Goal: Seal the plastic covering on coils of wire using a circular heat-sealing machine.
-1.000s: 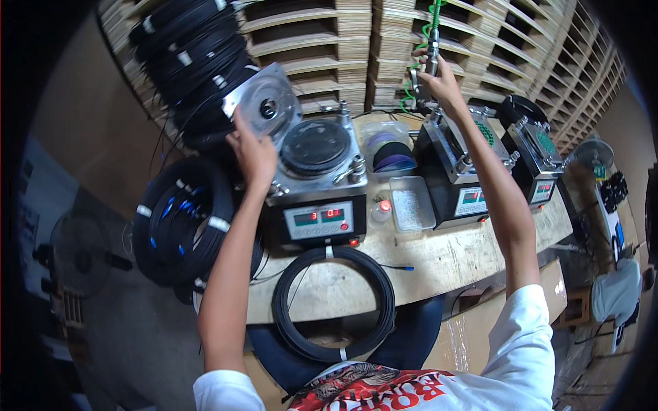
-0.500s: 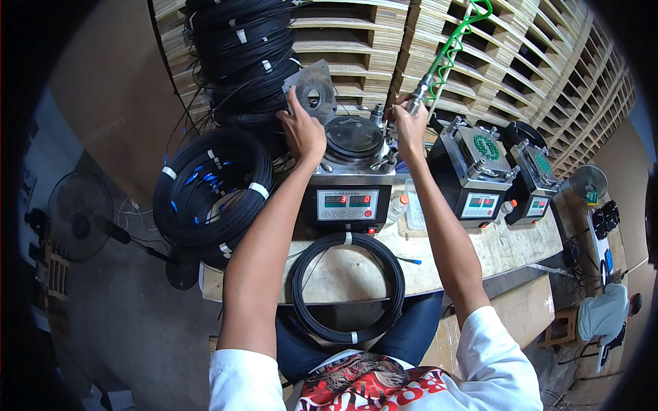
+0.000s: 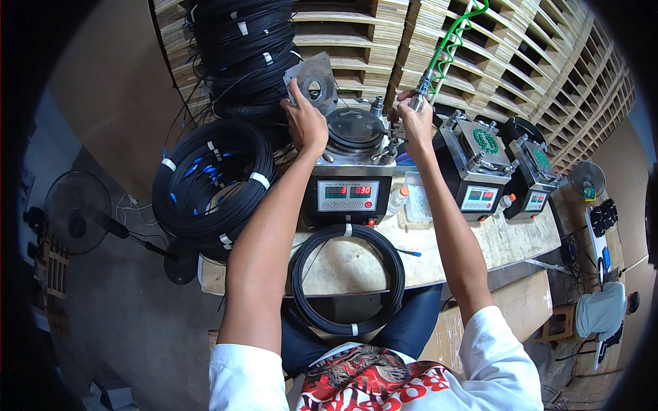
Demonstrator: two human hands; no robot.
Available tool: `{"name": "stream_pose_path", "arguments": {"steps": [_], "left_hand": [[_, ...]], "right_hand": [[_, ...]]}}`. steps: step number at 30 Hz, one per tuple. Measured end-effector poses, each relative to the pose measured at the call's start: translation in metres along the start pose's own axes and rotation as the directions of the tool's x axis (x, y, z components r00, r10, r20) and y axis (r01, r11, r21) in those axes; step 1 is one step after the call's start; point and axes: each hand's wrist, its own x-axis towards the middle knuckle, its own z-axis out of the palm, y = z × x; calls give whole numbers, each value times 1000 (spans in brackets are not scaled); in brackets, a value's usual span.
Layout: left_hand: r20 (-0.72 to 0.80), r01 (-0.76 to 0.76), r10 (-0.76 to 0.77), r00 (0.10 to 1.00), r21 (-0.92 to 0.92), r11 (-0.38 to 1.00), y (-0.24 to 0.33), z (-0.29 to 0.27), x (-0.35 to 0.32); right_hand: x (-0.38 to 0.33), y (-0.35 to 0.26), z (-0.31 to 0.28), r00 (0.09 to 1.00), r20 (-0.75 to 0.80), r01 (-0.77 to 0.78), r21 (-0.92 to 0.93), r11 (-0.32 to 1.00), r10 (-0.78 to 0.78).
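Note:
My left hand [image 3: 306,125] grips a square metal plate [image 3: 317,71] with a round hole in its middle, tilted up on edge at the back left of a benchtop polishing machine [image 3: 319,214]. The machine's dark round disc [image 3: 356,126] lies bare beside the plate, with metal posts and clamps at its corners. Over the machine's right rear side, my right hand [image 3: 415,125] is closed round a metal air blow gun [image 3: 423,83] on a green coiled hose [image 3: 447,42]. The gun's nozzle is hard to make out.
A coil of black cable [image 3: 299,274] hangs over the bench's front edge. More coils with blue connectors [image 3: 164,205] lie left, below a tall cable stack [image 3: 240,61]. Right stand a small bottle [image 3: 397,199], a clear tray [image 3: 417,198] and two similar machines [image 3: 478,198]. A person [image 3: 600,315] sits far right.
My right hand has moved slightly right with the blow gun. The plate in my left hand has shifted and tilted a little more upright. The machine's display reads differently.

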Motion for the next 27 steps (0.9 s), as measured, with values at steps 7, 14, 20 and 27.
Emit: {"name": "stream_pose_path", "arguments": {"steps": [7, 14, 20, 27], "left_hand": [[-31, 9, -9, 999, -13, 1000, -2, 5, 1], [-130, -30, 28, 991, -16, 999, -5, 8, 0], [-104, 23, -24, 994, -9, 1000, -3, 3, -2], [-127, 29, -37, 991, -66, 997, -3, 2, -4]], "right_hand": [[-20, -2, 12, 1000, -7, -11, 33, 999, 11], [-39, 6, 25, 997, -24, 78, 7, 997, -78], [-58, 14, 34, 991, -83, 110, 114, 987, -101], [-61, 15, 34, 983, -107, 154, 59, 986, -147]]}}
